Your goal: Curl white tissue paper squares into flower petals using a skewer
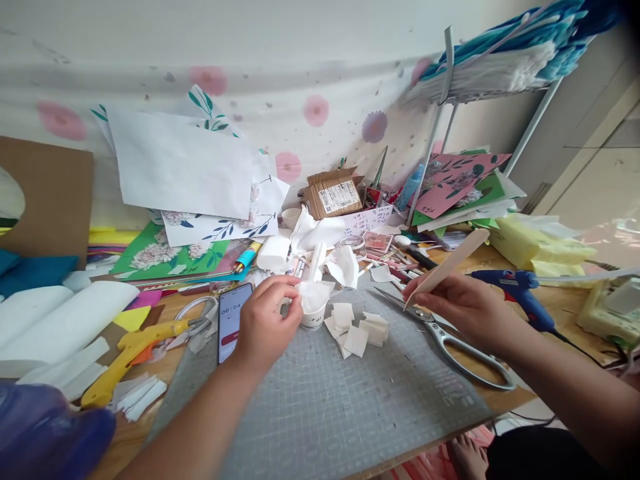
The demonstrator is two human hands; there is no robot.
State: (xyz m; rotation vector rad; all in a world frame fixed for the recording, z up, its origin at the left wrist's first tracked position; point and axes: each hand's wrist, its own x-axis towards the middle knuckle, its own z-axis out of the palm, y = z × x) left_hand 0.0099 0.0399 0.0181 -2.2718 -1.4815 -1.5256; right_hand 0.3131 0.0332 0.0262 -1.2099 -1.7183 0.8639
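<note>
My left hand (pixel 270 317) has thumb and fingers pinched at the left edge of a thin white paper piece (pixel 316 292). That piece lies over the mouth of a small white paper cup (pixel 314 318), which stands on the grey cutting mat (pixel 320 400). A flat, pale wooden craft stick (pixel 453 263) is gripped in my right hand (pixel 457 303), slanting up to the right. Large silver scissors (pixel 467 357) lie under and beside that hand. Right of the cup is a loose pile of cream square pieces (pixel 356 340).
A phone (pixel 231 323) showing a timer lies left of the cup. A yellow glue gun (pixel 133 353) is at far left, a blue glue gun (pixel 525 293) at right. Behind are white paper scraps (pixel 345 267), a cardboard box (pixel 333 193) and a metal rack (pixel 430 153).
</note>
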